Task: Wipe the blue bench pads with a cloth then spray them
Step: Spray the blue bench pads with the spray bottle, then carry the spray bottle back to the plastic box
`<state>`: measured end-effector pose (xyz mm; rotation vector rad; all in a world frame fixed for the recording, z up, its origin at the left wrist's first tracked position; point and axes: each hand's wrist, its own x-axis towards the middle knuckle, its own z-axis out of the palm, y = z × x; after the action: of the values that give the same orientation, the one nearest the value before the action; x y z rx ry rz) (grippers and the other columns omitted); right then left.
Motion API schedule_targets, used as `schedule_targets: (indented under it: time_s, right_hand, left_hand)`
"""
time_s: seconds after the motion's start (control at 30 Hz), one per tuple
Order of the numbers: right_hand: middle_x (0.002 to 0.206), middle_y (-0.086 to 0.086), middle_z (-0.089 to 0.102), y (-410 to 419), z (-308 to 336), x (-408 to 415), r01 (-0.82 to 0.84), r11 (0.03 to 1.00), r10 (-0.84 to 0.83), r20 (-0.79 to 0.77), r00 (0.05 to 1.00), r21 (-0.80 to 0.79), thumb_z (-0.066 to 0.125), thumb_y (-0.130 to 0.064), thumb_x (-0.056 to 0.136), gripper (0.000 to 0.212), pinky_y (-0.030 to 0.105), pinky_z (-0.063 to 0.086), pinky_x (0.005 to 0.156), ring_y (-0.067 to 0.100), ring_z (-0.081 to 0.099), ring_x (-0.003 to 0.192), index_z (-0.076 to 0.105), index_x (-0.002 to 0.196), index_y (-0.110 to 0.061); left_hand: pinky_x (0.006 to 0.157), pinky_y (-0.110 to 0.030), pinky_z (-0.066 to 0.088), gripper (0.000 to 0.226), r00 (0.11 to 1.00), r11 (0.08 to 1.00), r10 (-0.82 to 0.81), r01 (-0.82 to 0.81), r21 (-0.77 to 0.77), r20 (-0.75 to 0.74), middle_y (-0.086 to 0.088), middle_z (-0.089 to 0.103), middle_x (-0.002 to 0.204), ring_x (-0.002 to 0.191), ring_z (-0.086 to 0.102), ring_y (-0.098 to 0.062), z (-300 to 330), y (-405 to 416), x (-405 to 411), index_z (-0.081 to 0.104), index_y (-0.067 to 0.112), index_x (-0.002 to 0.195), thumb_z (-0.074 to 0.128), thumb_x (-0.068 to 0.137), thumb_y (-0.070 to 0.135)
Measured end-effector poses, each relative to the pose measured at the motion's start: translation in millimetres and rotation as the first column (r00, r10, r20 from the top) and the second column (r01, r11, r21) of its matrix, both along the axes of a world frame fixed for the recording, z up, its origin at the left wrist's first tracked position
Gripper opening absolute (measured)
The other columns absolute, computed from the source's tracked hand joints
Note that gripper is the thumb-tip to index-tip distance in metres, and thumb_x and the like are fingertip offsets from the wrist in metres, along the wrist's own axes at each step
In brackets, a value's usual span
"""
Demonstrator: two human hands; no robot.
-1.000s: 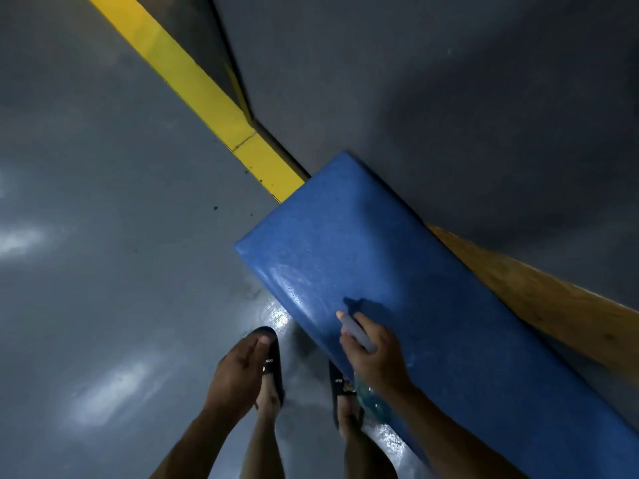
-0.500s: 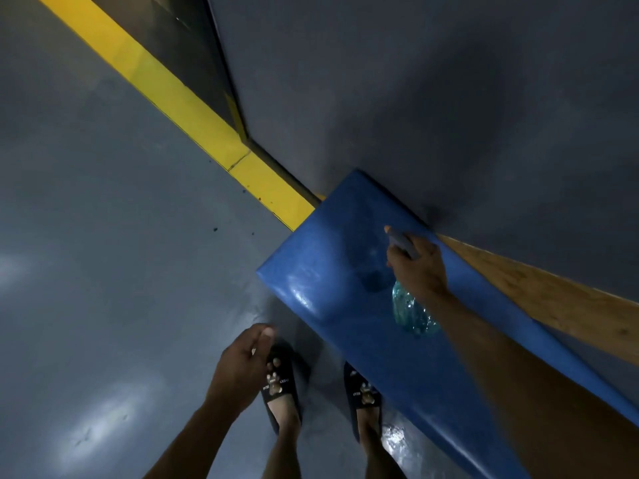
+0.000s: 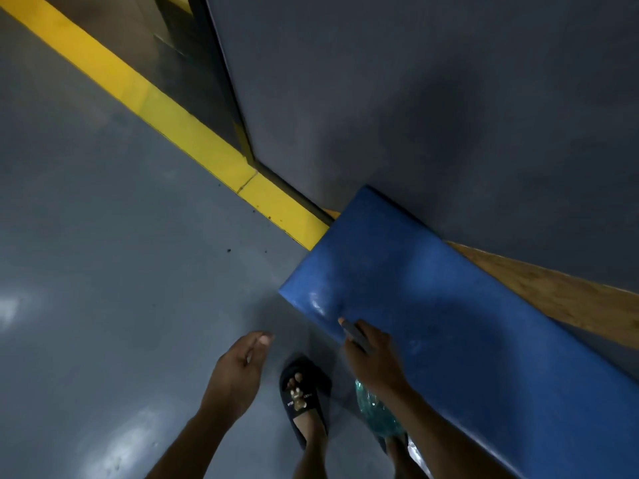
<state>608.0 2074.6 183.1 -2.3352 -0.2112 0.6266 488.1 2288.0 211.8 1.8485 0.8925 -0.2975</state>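
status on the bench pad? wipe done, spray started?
Done, apparently: wiping. No cloth is in view, and the blue bench pad shows a glossy patch near its front corner. In hand: the right hand grips a spray bottle at the pad's front edge, nozzle over the pad. The left hand hangs open, holding nothing. Left: how much pad remains unsprayed can't be told.

One view only: head cam, wide-angle, worn by the person, aimed fwd and steeply down. Close to both hands, the left hand and right hand low in frame, forearms entering from the bottom edge. Blue bench pad runs diagonally at right, grey floor at left. No 2nd view, so no overlap.
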Motion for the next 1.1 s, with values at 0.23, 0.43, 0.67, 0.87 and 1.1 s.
schedule_targets:
  time_s: [0.23, 0.43, 0.67, 0.87, 1.1]
  right_hand:
    - [0.059, -0.009, 0.056, -47.8, 76.7, 25.6, 0.188, 0.945, -0.144, -0.175, 0.974, 0.268, 0.065, -0.013, 0.086, 0.011, 0.019, 0.038, 0.058, -0.001, 0.05, 0.056, 0.065, 0.075, -0.016]
    - [0.09, 0.003, 0.077, -113.0, 163.2, 38.9, 0.2, 0.894, -0.128, -0.198, 0.972, 0.401, 0.062, -0.025, 0.07, 0.025, 0.03, 0.051, 0.075, 0.011, 0.07, 0.086, 0.077, 0.09, -0.024]
    - [0.069, -0.013, 0.067, -228.8, 274.4, 10.9, 0.149, 0.885, -0.113, -0.107, 0.988, 0.44, 0.061, -0.008, 0.072, 0.021, 0.025, 0.043, 0.056, 0.0, 0.059, 0.063, 0.074, 0.088, -0.006]
    - [0.068, -0.012, 0.061, -395.8, 351.3, -53.8, 0.26, 0.87, -0.245, -0.091, 0.965, 0.42, 0.061, -0.013, 0.077, 0.02, 0.025, 0.039, 0.057, -0.004, 0.052, 0.061, 0.075, 0.091, -0.012]
    - [0.067, -0.011, 0.063, -624.6, 431.5, -164.7, 0.384, 0.854, -0.446, 0.113, 0.888, 0.352, 0.056, -0.013, 0.07, 0.024, 0.029, 0.037, 0.056, 0.001, 0.052, 0.06, 0.067, 0.075, -0.034]
  left_hand:
    - [0.08, 0.001, 0.04, 0.017, 0.974, 0.973, -0.214, 0.22, -0.075, 0.073, 0.027, 0.072, 0.096, 0.098, 0.063, 0.012, 66.2, -13.3, 47.3, 0.074, 0.035, 0.094, 0.057, 0.097, 0.034]
    - [0.082, -0.018, 0.048, 0.017, 0.855, 0.859, -0.485, 0.505, -0.084, 0.182, 0.008, 0.076, 0.087, 0.088, 0.069, -0.005, 146.6, -78.3, 116.1, 0.07, 0.036, 0.087, 0.061, 0.093, 0.047]
    - [0.078, -0.039, 0.05, 0.071, 0.649, 0.655, -0.713, 0.752, -0.079, 0.267, -0.006, 0.069, 0.063, 0.069, 0.066, -0.017, 245.1, -237.9, 163.9, 0.067, 0.018, 0.068, 0.038, 0.084, 0.081]
    - [0.057, -0.022, 0.041, 0.068, 0.401, 0.413, -0.894, 0.911, 0.018, 0.199, 0.0, 0.057, 0.052, 0.051, 0.051, -0.006, 332.5, -424.5, 138.1, 0.055, 0.021, 0.05, 0.037, 0.09, 0.073]
    - [0.064, -0.017, 0.046, 0.063, 0.194, 0.167, -0.95, 0.978, -0.125, 0.246, -0.008, 0.06, 0.057, 0.061, 0.058, -0.014, 415.7, -665.3, 66.5, 0.063, 0.014, 0.059, 0.038, 0.097, 0.058]
